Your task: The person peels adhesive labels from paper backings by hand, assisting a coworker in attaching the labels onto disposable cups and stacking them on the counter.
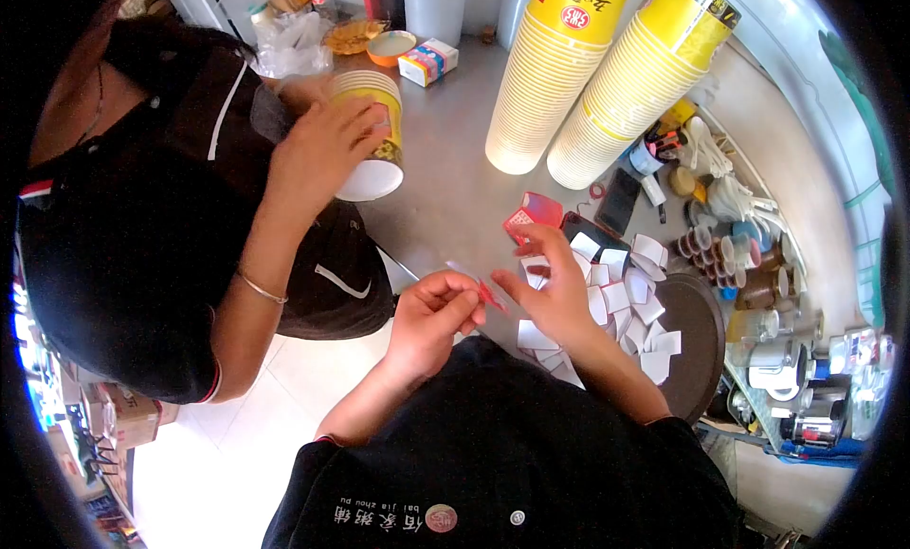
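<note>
My left hand, near the table's front edge, pinches a small red piece between thumb and fingertips. Just right of it, my right hand is raised with thumb and fingers apart, and nothing shows between them. Beneath and beyond my right hand lies a loose heap of white folded paper pieces, some with reddish edges. A red printed packet rests behind my right hand. The heap partly covers a dark object beside the packet.
A co-worker at the left holds a small stack of yellow paper cups. Two tall stacks of yellow cups lie at the back. A phone, a round dark tray, a tissue box and jars are around.
</note>
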The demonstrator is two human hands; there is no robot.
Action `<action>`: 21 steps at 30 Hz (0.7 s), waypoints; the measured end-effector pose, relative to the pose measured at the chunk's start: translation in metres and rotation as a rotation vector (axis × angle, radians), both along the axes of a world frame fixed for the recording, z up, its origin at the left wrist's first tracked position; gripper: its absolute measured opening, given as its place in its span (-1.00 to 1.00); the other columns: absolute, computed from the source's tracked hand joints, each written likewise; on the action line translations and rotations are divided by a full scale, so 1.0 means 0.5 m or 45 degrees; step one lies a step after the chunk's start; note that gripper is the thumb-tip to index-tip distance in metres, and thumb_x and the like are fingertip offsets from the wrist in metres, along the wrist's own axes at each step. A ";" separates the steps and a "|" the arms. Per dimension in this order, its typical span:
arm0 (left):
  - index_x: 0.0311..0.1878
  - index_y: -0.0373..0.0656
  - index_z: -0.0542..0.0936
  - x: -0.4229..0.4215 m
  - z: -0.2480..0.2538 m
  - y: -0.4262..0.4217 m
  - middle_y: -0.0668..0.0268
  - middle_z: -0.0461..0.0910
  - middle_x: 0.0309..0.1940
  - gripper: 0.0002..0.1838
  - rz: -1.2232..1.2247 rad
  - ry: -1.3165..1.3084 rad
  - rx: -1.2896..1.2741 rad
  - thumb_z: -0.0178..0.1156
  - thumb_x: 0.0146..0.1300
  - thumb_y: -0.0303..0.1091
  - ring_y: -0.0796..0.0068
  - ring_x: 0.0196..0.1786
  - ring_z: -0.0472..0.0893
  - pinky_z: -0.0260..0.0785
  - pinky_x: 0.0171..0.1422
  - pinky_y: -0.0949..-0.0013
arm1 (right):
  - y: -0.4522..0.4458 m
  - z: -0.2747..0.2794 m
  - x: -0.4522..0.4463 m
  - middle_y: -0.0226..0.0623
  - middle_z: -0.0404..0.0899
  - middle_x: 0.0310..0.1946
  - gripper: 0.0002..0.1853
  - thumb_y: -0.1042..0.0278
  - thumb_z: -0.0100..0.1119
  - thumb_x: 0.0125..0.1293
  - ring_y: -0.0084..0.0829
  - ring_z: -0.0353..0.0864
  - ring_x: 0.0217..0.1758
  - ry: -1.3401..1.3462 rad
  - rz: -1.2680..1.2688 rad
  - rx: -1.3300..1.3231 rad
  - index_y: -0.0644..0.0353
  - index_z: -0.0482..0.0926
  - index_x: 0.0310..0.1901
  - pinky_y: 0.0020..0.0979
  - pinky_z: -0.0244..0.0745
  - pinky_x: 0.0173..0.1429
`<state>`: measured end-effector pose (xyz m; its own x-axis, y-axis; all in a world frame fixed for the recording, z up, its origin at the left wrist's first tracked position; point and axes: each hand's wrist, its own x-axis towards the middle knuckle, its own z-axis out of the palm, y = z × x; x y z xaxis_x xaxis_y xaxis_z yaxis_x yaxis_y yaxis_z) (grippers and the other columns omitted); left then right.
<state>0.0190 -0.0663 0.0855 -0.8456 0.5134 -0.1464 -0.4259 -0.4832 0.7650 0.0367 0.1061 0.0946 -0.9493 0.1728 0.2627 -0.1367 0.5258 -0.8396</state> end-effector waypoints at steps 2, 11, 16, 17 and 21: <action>-0.25 -0.28 0.51 0.002 -0.002 0.003 0.31 0.54 -0.48 -0.94 0.048 0.079 -0.083 0.08 0.26 -0.52 0.63 -0.47 0.46 0.28 -0.39 0.59 | 0.008 0.005 0.008 -0.26 0.51 -0.21 -0.59 0.38 0.35 0.04 -0.42 0.54 -0.21 0.132 0.099 -0.017 0.21 0.46 -0.05 -0.46 0.47 -0.25; -0.28 -0.33 0.51 0.014 0.002 0.016 0.29 0.57 -0.41 -0.94 0.158 0.439 -0.463 0.12 0.24 -0.53 0.63 -0.42 0.50 0.34 -0.34 0.59 | -0.013 0.024 0.030 -0.27 0.56 -0.34 -0.83 0.57 0.27 0.06 -0.51 0.55 -0.39 0.115 0.363 -0.312 0.27 0.56 -0.27 -0.56 0.44 -0.39; -0.35 -0.30 0.56 0.013 -0.030 0.016 0.39 0.55 -0.51 -0.96 0.246 0.811 -0.742 0.19 0.13 -0.54 0.71 -0.48 0.46 0.32 -0.37 0.60 | 0.014 0.020 0.034 -0.32 0.55 -0.35 -0.89 0.67 0.14 0.10 -0.63 0.51 -0.39 -0.097 0.312 -0.313 0.32 0.55 -0.31 -0.62 0.41 -0.37; -0.35 -0.29 0.56 0.012 -0.037 0.013 0.39 0.53 -0.53 -0.96 0.258 0.770 -0.740 0.19 0.11 -0.54 0.71 -0.49 0.44 0.32 -0.38 0.59 | 0.031 0.002 0.032 -0.37 0.54 -0.37 -0.88 0.65 0.16 0.08 -0.66 0.50 -0.42 -0.102 0.173 -0.440 0.29 0.55 -0.32 -0.64 0.40 -0.39; -0.36 -0.30 0.54 -0.011 -0.102 0.019 0.37 0.55 -0.54 -0.97 0.186 0.360 -0.796 0.17 0.13 -0.55 0.70 -0.51 0.46 0.31 -0.39 0.61 | 0.130 0.018 0.023 -0.41 0.53 -0.39 -0.88 0.62 0.15 0.10 -0.70 0.48 -0.52 0.058 -0.328 -0.352 0.23 0.53 -0.30 -0.66 0.38 -0.47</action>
<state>0.0133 -0.0566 0.0345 -0.9488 0.2827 -0.1411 -0.1334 0.0462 0.9900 0.0482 0.1710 0.1035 -0.8541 0.4743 0.2134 -0.0697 0.3022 -0.9507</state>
